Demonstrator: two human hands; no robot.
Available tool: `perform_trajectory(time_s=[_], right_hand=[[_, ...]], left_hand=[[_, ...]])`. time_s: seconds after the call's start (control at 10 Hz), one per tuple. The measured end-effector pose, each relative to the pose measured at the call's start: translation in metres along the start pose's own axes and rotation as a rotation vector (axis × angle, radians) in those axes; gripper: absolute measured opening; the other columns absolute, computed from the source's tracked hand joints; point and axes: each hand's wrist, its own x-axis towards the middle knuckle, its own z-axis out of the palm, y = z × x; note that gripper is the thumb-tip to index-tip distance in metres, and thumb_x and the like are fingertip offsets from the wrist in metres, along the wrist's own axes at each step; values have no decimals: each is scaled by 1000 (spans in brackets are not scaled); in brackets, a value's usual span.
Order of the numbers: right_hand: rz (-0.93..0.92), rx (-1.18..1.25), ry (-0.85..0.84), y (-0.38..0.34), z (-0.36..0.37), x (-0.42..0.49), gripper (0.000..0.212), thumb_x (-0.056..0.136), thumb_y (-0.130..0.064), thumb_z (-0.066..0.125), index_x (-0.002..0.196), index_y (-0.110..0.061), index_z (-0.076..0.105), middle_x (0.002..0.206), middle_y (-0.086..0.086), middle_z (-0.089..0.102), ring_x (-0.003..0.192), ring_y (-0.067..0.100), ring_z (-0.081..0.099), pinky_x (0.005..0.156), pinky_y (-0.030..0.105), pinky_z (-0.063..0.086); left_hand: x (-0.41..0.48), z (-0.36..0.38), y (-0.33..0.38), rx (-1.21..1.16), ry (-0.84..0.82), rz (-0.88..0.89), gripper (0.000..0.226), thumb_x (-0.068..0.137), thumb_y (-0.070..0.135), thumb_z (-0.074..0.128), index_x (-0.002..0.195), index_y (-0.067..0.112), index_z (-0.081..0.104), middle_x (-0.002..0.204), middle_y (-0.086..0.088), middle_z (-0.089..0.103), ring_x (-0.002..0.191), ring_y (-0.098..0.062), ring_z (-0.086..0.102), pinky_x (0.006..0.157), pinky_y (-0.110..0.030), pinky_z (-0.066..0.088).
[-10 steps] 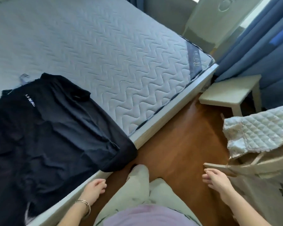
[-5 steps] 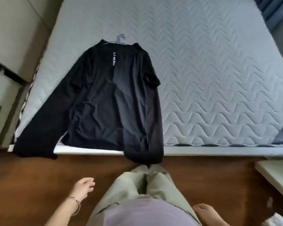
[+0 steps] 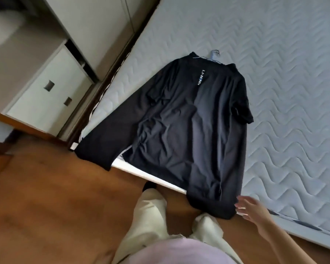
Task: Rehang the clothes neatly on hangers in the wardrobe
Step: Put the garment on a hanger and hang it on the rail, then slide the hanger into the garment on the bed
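Head — right hand [image 3: 252, 209] outstretched — fingers [image 3: 242, 204] straight

Brown wooden floor [image 3: 55, 197] fills your 6 to 9 o'clock. A quilted mattress [image 3: 284, 92] on a white bed frame [image 3: 151, 175] runs from 12 to 4 o'clock, and at 10 o'clock you have a pale cupboard [image 3: 46, 88] with drawers.

Mattress [image 3: 274, 73]: pale grey with wavy quilting, fills the top and right of the view. A band with dark dashes [image 3: 303, 224] runs along its near side, lower right. White bed rail [image 3: 151, 175] sits just under the near edge. Floor [image 3: 55, 197]: brown wood, slightly glossy, lower left. A dark strip [image 3: 107, 77] runs along the mattress's left side.
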Motion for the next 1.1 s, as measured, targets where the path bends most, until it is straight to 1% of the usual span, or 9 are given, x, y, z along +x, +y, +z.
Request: perform_trajectory(time_s=[0.1,0.2,0.3,0.4,0.6,0.7,0.8,0.9,1.1], right_hand=[[21,16,93,-16,54,-10,17,96,-12,40,101,-11,57,88,12,63,79,26,60,62,26,40],[152,-71,116,-9,112,-32,15,94,-10,46,88,-10,60,78,10,64,69,25,59,59,27,43],[151,-322,-18,-4,162,-53,11,90,-19,52,86,-24,62,100,2,65,99,24,60,87,28,47],[126,-373,7,-28,179,-64,14,87,-21,52,77,-28,58,88,-4,60,88,17,54,80,24,41],[247,-102,127,-56,160,-38,16,85,-7,55,93,-2,68,61,2,64,61,22,59,63,28,45],[302,27,105,-94,152,-23,16,90,-11,53,98,-4,66,79,10,67,66,22,62,44,19,42],[307,151,14,-148,132,14,13,93,-14,51,98,-7,61,86,12,65,69,21,61,45,21,40],[189,219,68,-210,102,87,16,95,-10,44,100,-7,59,76,9,62,62,18,54,50,21,34],[-134,162,152,-351,65,253,16,92,-14,48,90,-19,63,72,-3,66,77,18,61,65,22,43]], left_hand=[[-15,17,67,-1,-34,-20,26,94,7,45,116,-3,55,103,-18,60,77,-24,56,65,-25,41],[-23,33,148,52,-316,-146,27,95,7,44,117,-4,55,107,-20,61,82,-28,58,70,-28,44],[-5,-22,295,177,82,-57,29,95,4,43,119,-9,53,100,-21,63,76,-30,57,61,-27,46],[14,-27,359,248,24,152,30,95,8,42,120,-3,53,124,-23,58,112,-36,56,96,-41,40],[33,22,418,310,-34,181,30,96,9,40,120,-2,53,125,-23,57,107,-32,56,92,-40,39],[21,68,427,402,-206,65,25,95,11,44,118,7,52,108,-14,57,88,-26,57,71,-29,40],[32,111,461,569,-299,49,13,92,6,46,102,11,52,92,-8,56,66,-16,50,51,-21,37],[73,163,533,733,-180,335,15,91,7,47,84,17,55,101,-11,65,80,-21,59,62,-24,43],[133,341,675,806,-98,913,37,95,17,42,131,8,47,137,-6,49,129,-20,45,105,-27,33]])
